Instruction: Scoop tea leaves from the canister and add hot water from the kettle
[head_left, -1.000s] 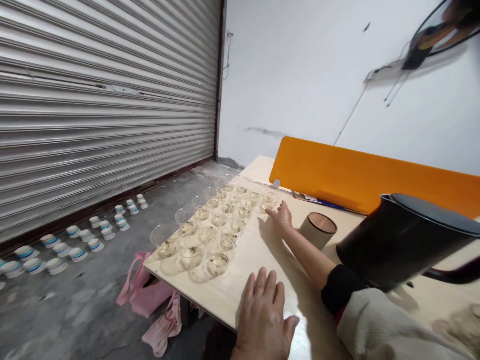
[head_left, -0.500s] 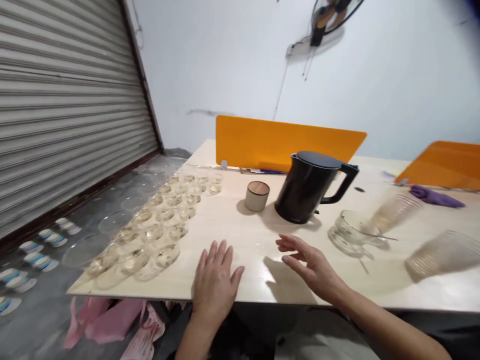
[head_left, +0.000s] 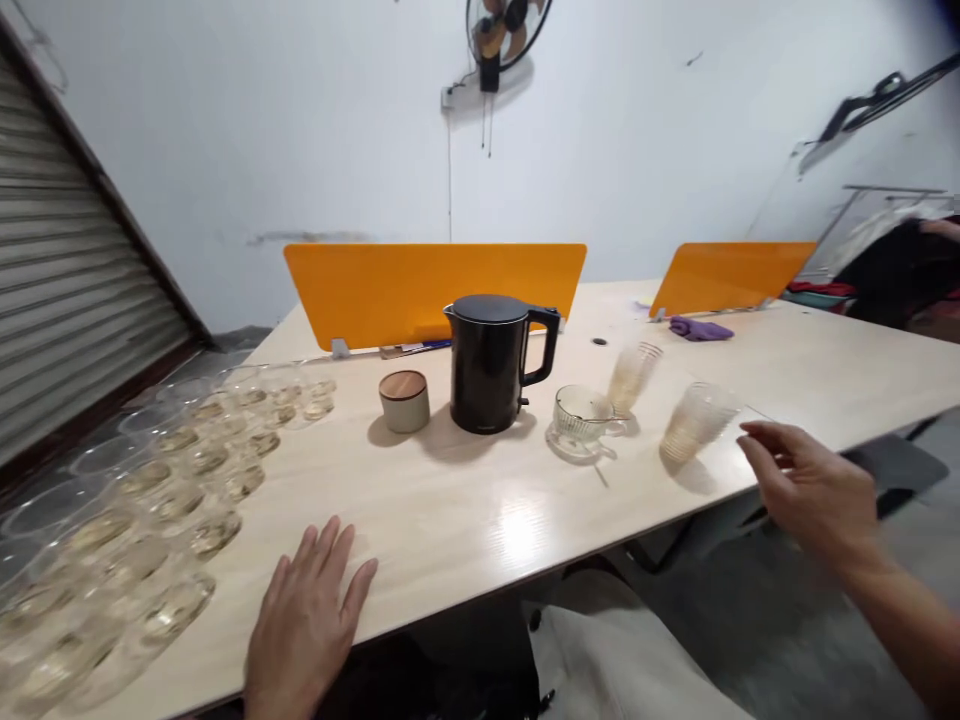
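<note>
Left hand [head_left: 307,625] flat and spread on table [head_left: 480,500], filled cups [head_left: 172,500] just left of it; right hand [head_left: 814,490] open, empty, near ribbed glass [head_left: 694,422], kettle [head_left: 491,362] untouched

One kettle [head_left: 491,362], one lidded jar [head_left: 404,400], one glass cup [head_left: 581,417] on a saucer, two ribbed tumblers [head_left: 632,377] [head_left: 694,422], two orange dividers [head_left: 427,290] [head_left: 724,277], one purple cloth [head_left: 700,328], one wall fan [head_left: 504,30]. The small glasses [head_left: 214,459] are too many and blurred to count.

Rows of small cups [head_left: 112,540] blurred and cut off at left edge.
</note>
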